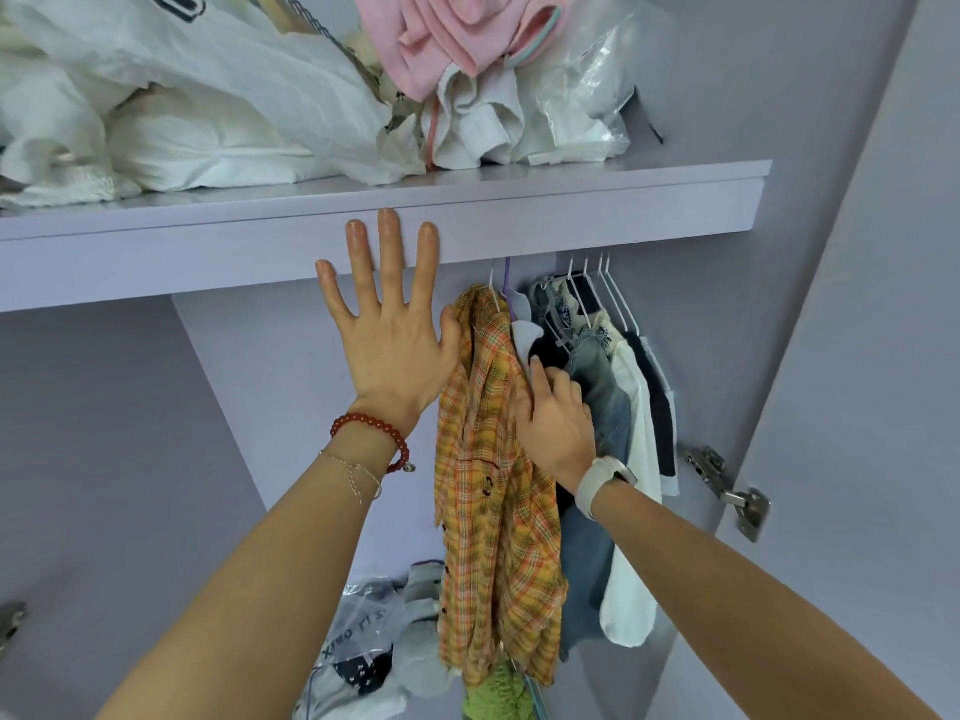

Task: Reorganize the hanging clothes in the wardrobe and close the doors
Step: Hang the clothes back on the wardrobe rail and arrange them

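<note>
Reference landmark: the plaid shirt [493, 459], orange and yellow, hanging below the lilac shelf [467, 220] at the left end of the hanging row.

Left of the shirt: the left hand [387, 324] is spread flat with fingers straight, released and holding nothing. Its thumb lies against the shirt's upper left edge, and its fingertips overlap the shelf's front edge. Whether they press on that edge cannot be told.

At the shirt's right shoulder: the right hand [553, 418] reaches into the gap between the shirt and the neighbouring dark garment [545, 350]. The fingers are partly hidden in the cloth, so whether they pinch fabric or merely push cannot be told.

Right of the shirt: a denim piece [597, 387] and a white garment [631, 459] hang packed closely on white hangers [592, 288]. The door hinge [727, 491] sits further right on the wardrobe side; the door stands open.

Assessment: the step appears to be parting or sliding the shirt along the rail. Recommended practice: move it by the hanger hook rather than the cloth, to avoid dragging the shirt off its hanger. Keep the left hand flat as a stop. Check that no sleeve trails before the doors are closed.
</note>
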### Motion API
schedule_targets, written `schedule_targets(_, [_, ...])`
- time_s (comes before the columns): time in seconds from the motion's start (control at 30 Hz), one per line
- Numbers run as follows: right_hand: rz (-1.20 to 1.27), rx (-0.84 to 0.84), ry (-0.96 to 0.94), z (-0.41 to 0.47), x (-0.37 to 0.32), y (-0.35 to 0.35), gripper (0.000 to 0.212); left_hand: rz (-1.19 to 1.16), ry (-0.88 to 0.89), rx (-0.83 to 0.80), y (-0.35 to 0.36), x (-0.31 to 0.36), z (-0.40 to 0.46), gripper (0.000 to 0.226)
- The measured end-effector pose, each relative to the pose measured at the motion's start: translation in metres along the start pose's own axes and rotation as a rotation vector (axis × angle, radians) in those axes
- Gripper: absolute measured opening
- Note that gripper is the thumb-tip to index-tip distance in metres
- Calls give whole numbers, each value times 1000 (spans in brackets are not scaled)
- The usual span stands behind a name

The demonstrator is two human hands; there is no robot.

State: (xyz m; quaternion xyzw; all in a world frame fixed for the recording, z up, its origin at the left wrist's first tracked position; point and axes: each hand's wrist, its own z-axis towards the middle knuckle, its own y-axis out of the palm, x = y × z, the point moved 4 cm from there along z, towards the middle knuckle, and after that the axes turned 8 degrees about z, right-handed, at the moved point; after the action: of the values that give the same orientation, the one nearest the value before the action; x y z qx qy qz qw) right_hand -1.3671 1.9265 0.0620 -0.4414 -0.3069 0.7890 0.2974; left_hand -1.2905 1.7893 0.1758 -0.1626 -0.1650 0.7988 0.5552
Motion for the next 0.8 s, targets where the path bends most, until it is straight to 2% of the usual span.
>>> schedule_targets(0.17, [70, 67, -82, -86, 27, -42, 47, -181, -3, -193, -7, 19, -62, 65])
schedule_targets(0.27, [27, 93, -20, -158, 55, -62, 46, -331, 19, -323, -16, 48, -128, 61])
schedule_targets(0.37, [-23, 95, 85, -239, 93, -79, 47, -472, 143, -493, -30, 94, -200, 60])
schedule_targets(0.47, [-65, 65, 277, -329, 132, -97, 47, -523, 344, -785, -53, 152, -278, 59])
schedule_targets(0.53, [-100, 47, 430, -389, 157, -112, 49, -536, 548, -913, -76, 197, -325, 57])
schedule_targets(0.7, [-211, 84, 853, -546, 208, -168, 48, -744, 1103, -974, -168, 309, -422, 51])
schedule_targets(0.8, [-252, 199, 1076, -640, 223, -207, 44, -916, 1281, -960, -230, 367, -464, 49])
